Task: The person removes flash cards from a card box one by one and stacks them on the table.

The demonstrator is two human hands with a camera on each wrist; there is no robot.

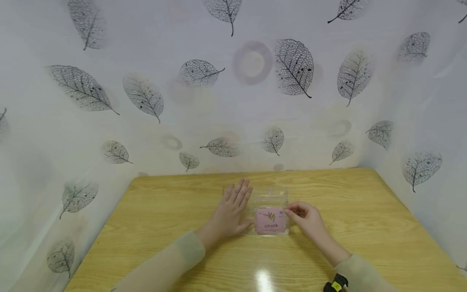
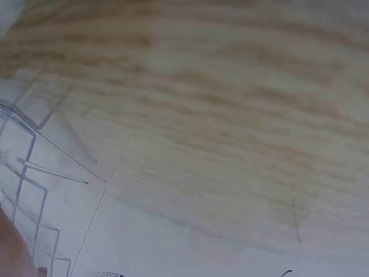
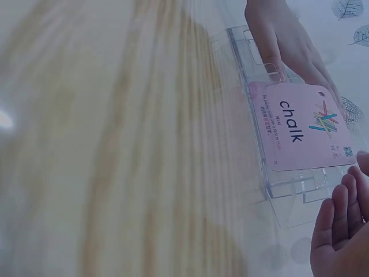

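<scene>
A pink card [image 1: 270, 222] printed with the word "chalk" and a picture of coloured sticks stands on a clear plastic stepped rack [image 1: 271, 198]. At its upper right edge, my right hand [image 1: 311, 221] pinches the card between thumb and fingers. My left hand [image 1: 230, 211] lies along the rack's left side, fingers straight and pointing away, thumb toward the card. In the right wrist view the card [image 3: 302, 130] leans against the clear rack, its corner at the right thumb. The left wrist view catches the rack's stepped side [image 2: 41, 202] and a bit of a hand.
A wood-grain table [image 1: 164, 207] carries the rack near its far middle. Behind and at both sides hangs a pale sheet [image 1: 219, 109] with a leaf print. A black band with a yellow patch [image 1: 335, 284] shows by the right sleeve.
</scene>
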